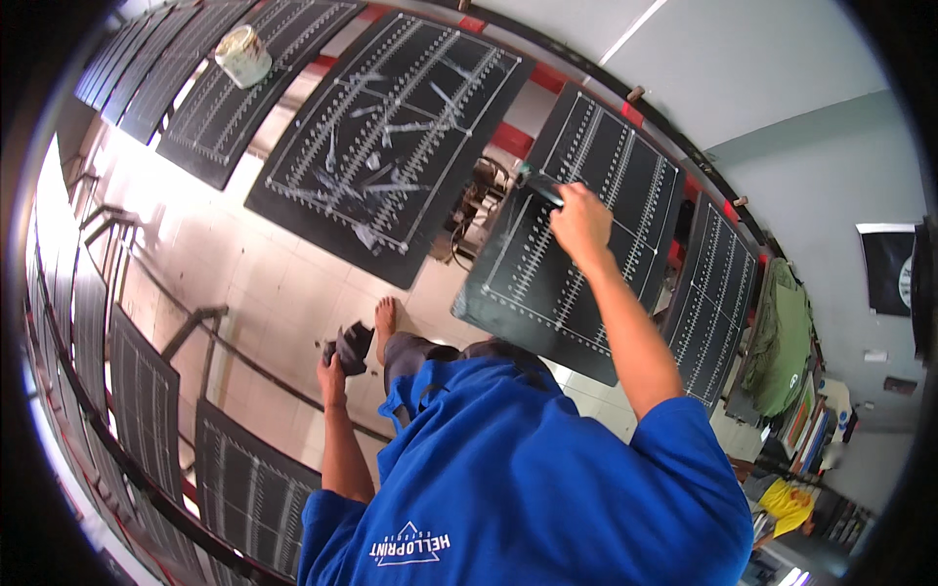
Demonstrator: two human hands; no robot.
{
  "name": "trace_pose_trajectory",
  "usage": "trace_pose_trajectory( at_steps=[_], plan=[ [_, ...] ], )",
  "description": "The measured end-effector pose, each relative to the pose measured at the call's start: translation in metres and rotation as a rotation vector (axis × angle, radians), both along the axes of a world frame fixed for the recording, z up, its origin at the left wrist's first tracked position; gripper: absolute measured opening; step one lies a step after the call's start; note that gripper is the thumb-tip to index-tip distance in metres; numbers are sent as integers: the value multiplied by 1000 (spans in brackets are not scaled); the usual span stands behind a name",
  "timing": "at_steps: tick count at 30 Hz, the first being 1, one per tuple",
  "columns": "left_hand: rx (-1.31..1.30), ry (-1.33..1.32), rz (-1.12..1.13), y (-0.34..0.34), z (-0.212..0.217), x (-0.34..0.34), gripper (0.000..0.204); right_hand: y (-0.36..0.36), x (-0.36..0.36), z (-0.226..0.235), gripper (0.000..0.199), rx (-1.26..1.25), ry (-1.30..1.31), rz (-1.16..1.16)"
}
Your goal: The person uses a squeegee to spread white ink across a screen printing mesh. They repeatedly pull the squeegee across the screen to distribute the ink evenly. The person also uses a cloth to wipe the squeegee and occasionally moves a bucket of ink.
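My right hand (583,223) is stretched forward and closed around a short dark tool (543,188) with a small greenish end; its exact kind does not show. It is over the far left edge of a black board (625,220) printed with white ruler lines. Low at my left side, my left hand (332,379) grips a crumpled dark cloth (352,348) above the tiled floor. To the left of the right hand's board, another black ruled board (293,220) carries scattered pale, whitish strips and smears (376,161).
A smeared white tub (243,57) stands on a board at the far left. More ruled boards line curved rails on both sides. Metal brackets (479,200) sit between the two nearest boards. A green garment (782,342) hangs at right; a person in yellow (787,503) is beyond.
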State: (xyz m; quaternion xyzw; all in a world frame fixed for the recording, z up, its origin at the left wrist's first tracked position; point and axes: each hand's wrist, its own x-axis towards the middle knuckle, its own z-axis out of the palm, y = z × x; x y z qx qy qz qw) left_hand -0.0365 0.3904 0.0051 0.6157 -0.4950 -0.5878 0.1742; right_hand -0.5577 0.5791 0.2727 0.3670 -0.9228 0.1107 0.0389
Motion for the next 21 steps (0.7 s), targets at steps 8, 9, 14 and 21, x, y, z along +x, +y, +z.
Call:
trace_pose_trajectory(
  at_steps=[8, 9, 14, 21],
  plan=[
    [-27, 36, -33, 158, 51, -88, 27, 44, 138, 1, 39, -4, -218, 402],
    [-17, 38, -12, 167, 51, -89, 27, 45, 147, 5, 37, -28, -246, 460],
    [26, 134, 98, 200, 46, -102, 27, 59, 151, 1, 34, -71, -206, 745],
    [119, 220, 166, 244, 36, -113, 29, 119, 105, 11, 30, -84, -106, 1009]
  ],
)
